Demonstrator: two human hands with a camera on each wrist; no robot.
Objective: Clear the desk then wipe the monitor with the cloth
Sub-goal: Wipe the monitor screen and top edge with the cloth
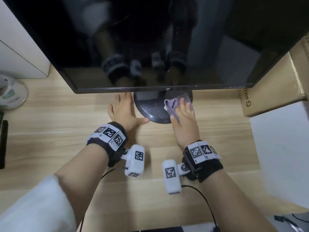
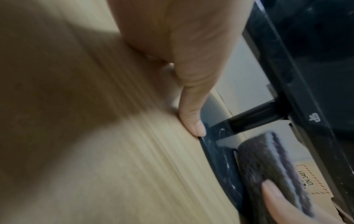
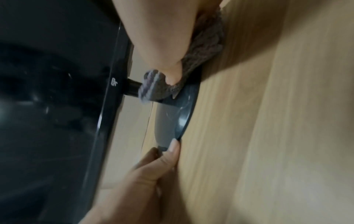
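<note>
In the head view, a white "SP" logo is read at the centre of the lower bezel of the one black flat-screen monitor [image 1: 150, 47], which fills the upper half of the frame. "PICO" is printed on the side of the one brown cardboard box [image 1: 267, 91] at the right edge. One round glossy black stand base [image 1: 150, 109] is seen just below the bezel, on the light wood-grain desk [image 1: 58, 131]. One crumpled grey-purple microfibre cloth [image 1: 173, 104] is spread on the right part of that base. The right hand [image 1: 184, 121] is laid flat on the cloth with fingers extended, pressing it down. The left hand [image 1: 123, 111] is placed palm down just left of the base, fingers relaxed and spread, the thumb touching the base rim. Two wrist bands with square black-and-white markers are worn.

In the left wrist view, the "SP" logo appears sideways at right on the bezel, and "UN 3481" is read on the box at lower right. The left thumb [image 2: 193, 115] is set against the base edge; the cloth [image 2: 268, 166] lies at lower right.

In the right wrist view, the cloth [image 3: 203, 50] is held down under the right hand at the top centre, and the left hand [image 3: 145, 174] is seen at the bottom centre.
</note>
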